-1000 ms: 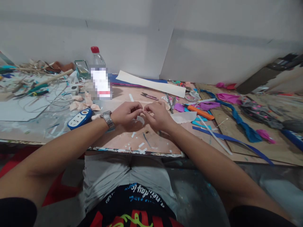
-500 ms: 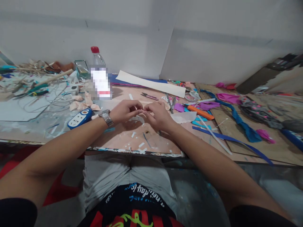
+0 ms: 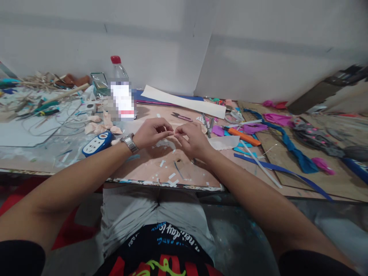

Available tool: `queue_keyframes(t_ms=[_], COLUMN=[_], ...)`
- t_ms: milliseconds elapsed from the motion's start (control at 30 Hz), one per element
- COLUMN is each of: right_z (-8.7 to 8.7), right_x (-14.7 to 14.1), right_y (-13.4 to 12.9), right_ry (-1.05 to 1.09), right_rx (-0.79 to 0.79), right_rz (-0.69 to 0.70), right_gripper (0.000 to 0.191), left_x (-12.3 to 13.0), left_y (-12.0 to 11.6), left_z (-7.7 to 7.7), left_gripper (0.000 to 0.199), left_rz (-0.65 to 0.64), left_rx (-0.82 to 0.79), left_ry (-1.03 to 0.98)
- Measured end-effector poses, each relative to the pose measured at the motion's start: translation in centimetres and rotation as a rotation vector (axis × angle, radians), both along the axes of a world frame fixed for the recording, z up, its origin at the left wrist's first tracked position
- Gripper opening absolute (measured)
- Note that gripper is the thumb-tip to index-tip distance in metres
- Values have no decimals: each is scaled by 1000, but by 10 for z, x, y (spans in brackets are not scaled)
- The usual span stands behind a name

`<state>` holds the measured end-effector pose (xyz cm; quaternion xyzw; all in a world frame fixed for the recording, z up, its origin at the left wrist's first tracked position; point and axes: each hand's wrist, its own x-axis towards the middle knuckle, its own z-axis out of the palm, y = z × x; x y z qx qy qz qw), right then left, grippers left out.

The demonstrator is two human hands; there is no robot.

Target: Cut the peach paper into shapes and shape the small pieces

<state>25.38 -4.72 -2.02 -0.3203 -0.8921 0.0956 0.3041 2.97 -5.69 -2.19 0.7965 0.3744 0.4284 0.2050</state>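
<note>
Head view: the left hand (image 3: 151,134) and right hand (image 3: 192,138) meet fingertip to fingertip just above the board (image 3: 149,166), each pinching something very thin between thumb and forefinger; what it is cannot be made out. Directly beneath the fingertips lies a curved white strip (image 3: 166,144). A watch (image 3: 129,142) sits on the left wrist. Left of that wrist lies a blue power strip (image 3: 97,144); beyond the right hand, small snips (image 3: 181,116) and an orange knife (image 3: 243,136). The work seems to call for light, even pinches and steady wrists.
</note>
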Motion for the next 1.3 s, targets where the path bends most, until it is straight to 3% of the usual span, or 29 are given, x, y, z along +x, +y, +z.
queue_keyframes(t_ms=[467,767,1300], right_z=[-1,2,4], right_x=[0,-1,-2], right_y=[2,-1,-5], right_ry=[45,28,79], right_rx=[20,5,37], right_rz=[-21,-45,-45], right_gripper=[15,15,23], left_x=[3,4,9], left_y=[-3,-1,-5], left_z=[0,-5,-4], left_gripper=[24,32,40], left_rz=[22,-21,-270], left_rx=[70,-172,-362], left_ry=[-1,-89,-222])
